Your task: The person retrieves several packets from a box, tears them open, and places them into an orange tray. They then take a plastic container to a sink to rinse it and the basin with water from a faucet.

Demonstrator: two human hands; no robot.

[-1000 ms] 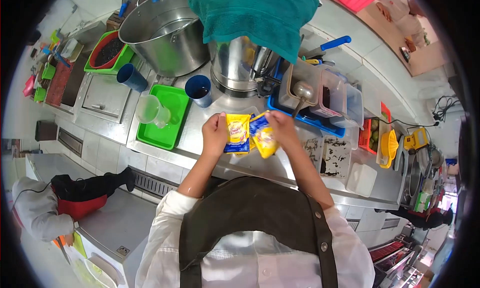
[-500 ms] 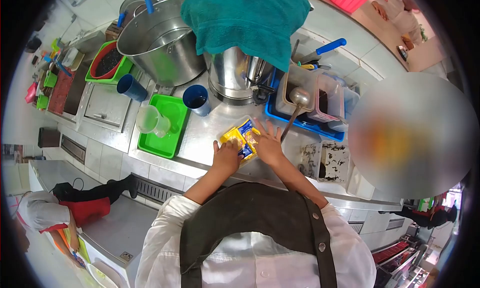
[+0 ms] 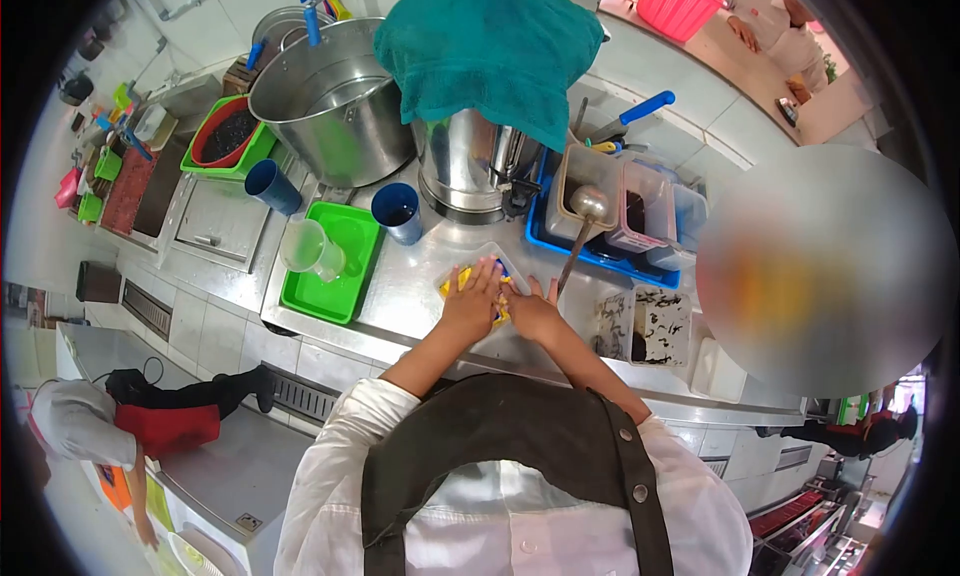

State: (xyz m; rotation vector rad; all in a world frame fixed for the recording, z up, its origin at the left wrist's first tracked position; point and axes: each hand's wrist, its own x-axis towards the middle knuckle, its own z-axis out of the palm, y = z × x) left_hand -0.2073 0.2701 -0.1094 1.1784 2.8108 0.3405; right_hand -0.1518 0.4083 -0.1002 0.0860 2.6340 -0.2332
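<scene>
Yellow and blue packets (image 3: 463, 275) lie in a clear plastic container (image 3: 489, 249) at the front of the steel counter. My left hand (image 3: 472, 302) rests flat across the packets, fingers stretched out and covering most of them. Beside it, my right hand (image 3: 533, 314) touches the packets at the container's right side, its fingers spread. Neither hand is wrapped round anything. Just right of my right hand, a metal ladle (image 3: 590, 205) leans with its long handle reaching down to the counter.
Behind stand a blue cup (image 3: 397, 214), a steel urn (image 3: 455, 166) under a green towel (image 3: 485, 51), and a large pot (image 3: 335, 126). A green tray (image 3: 352, 261) with a clear jug (image 3: 312, 249) is left; a blue tray (image 3: 600, 254) of containers is right. Another person (image 3: 80, 421) works lower left.
My left hand has moved right and flattened over the packets, hiding more of them. My right hand stays on the right side. The view has shifted slightly.
</scene>
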